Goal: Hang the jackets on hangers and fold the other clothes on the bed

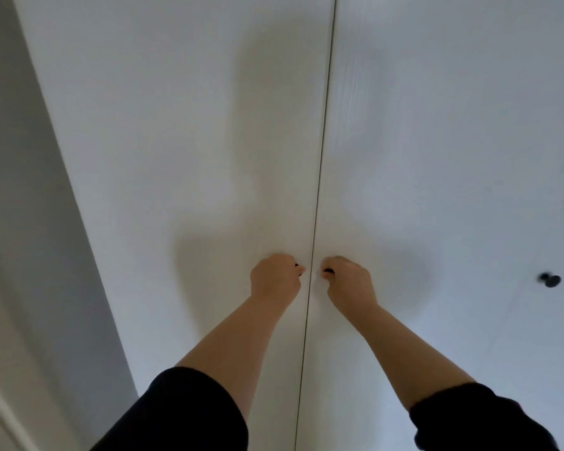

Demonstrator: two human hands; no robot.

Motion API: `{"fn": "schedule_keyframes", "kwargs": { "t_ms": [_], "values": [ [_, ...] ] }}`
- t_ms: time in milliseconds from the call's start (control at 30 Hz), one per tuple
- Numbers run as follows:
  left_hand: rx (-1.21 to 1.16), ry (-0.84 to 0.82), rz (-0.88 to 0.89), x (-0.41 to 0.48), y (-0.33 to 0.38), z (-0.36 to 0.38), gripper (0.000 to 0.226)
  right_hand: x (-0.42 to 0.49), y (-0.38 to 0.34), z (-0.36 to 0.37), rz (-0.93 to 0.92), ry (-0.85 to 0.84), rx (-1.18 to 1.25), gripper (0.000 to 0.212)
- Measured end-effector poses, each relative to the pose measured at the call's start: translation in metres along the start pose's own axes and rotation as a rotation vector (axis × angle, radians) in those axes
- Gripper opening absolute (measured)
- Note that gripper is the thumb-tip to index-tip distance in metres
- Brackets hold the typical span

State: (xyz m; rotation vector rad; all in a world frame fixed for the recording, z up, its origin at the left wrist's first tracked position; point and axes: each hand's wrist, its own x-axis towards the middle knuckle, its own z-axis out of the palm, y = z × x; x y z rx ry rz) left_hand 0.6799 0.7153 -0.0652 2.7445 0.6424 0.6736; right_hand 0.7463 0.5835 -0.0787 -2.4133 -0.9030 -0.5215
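Our left hand [275, 278] curls its fingers round a small dark knob [296, 265] at the inner edge of the left wardrobe door [176, 125]. Our right hand [347, 281] grasps the matching knob [328, 272] on the right door [437, 125], just beside the seam. Both doors are closed, so we cannot see what the wardrobe holds. No jackets, hangers or bed are in view. The knobs are small: a hasty pull may let them slip from the fingers, or swing the doors against us.
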Motion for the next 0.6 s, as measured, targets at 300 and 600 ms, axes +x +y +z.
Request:
{"fn": "schedule_keyframes", "kwargs": {
  "t_ms": [300, 600],
  "values": [
    [-0.027, -0.08, 0.093, -0.008, -0.004, -0.027, 0.028, -0.007, -0.015, -0.023, 0.023, -0.061, -0.086, 0.022],
    [0.129, 0.402, 0.541, -0.022, 0.029, -0.1, 0.063, -0.005, -0.061, -0.182, -0.256, 0.307, 0.397, 0.039]
  ]
}}
